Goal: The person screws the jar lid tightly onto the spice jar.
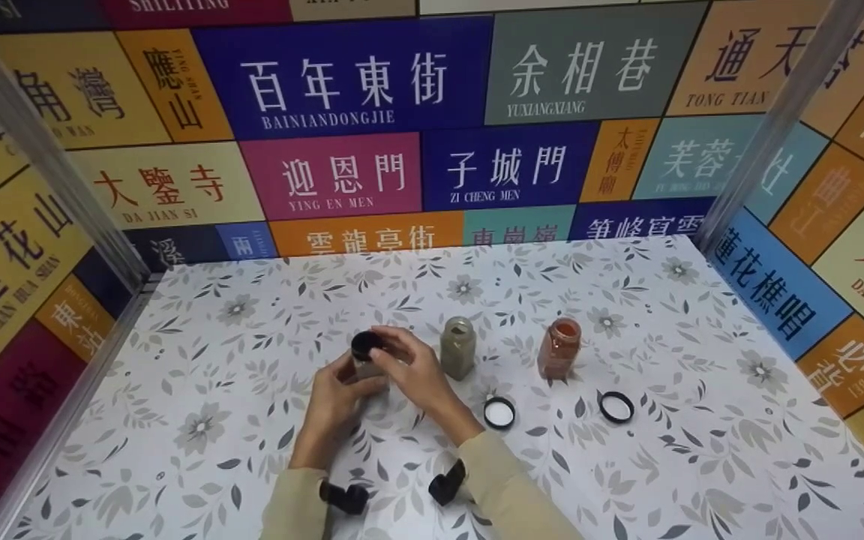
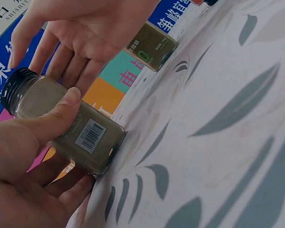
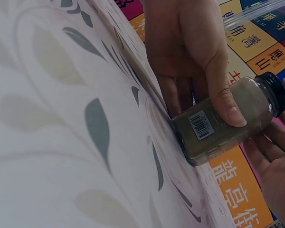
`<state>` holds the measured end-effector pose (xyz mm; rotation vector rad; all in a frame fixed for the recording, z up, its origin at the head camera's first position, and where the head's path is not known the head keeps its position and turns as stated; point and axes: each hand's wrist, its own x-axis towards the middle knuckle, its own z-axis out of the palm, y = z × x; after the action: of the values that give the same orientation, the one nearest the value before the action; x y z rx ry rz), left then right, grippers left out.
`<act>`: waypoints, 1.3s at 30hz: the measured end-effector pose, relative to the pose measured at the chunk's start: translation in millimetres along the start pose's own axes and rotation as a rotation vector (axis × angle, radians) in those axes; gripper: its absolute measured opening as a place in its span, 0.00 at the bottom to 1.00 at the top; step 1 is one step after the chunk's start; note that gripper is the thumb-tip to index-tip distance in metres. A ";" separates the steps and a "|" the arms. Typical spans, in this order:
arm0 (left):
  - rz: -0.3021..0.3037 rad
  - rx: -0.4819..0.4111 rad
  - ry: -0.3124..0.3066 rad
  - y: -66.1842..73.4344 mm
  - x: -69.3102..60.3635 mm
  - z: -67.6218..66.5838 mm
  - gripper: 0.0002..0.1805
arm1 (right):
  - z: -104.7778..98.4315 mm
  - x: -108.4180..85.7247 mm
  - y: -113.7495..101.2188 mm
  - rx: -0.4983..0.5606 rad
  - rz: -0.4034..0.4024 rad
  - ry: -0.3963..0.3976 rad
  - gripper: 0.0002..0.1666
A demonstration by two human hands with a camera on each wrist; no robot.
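A square glass jar (image 2: 92, 121) of olive-brown powder, with a barcode label, stands on the patterned tabletop. My left hand (image 1: 331, 397) grips its body, thumb across the near side and fingers behind. Its black screw lid (image 1: 364, 345) is on top, and my right hand (image 1: 417, 371) holds the lid between thumb and fingers in the head view. To the right stand a lidless jar of greenish powder (image 1: 458, 352) and a lidless jar of orange-red powder (image 1: 559, 354). In front of them lie a black lid with a white inside (image 1: 499, 413) and another black-rimmed lid (image 1: 616, 407).
The white tabletop (image 1: 267, 427) has a grey leaf and flower print. Colored panels with large characters (image 1: 342, 75) rise behind it and at both sides. Clear corner posts (image 1: 777, 127) stand at the back. Each wrist wears a black device (image 1: 344, 496).
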<state>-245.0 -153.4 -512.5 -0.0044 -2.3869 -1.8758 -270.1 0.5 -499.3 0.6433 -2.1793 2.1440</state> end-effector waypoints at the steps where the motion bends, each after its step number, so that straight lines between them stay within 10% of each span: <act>1: -0.007 0.005 0.003 0.0 0.2 0.1 0.36 | 0.0 0.4 0.4 0.000 -0.008 -0.002 0.24; 39: -0.012 0.023 0.002 -0.7 0.2 -1.3 0.37 | 1.4 0.1 1.6 0.002 -0.034 -0.010 0.25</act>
<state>-245.2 -154.8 -512.8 0.0136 -2.4119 -1.8529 -270.3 -0.9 -500.9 0.6874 -2.1555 2.1310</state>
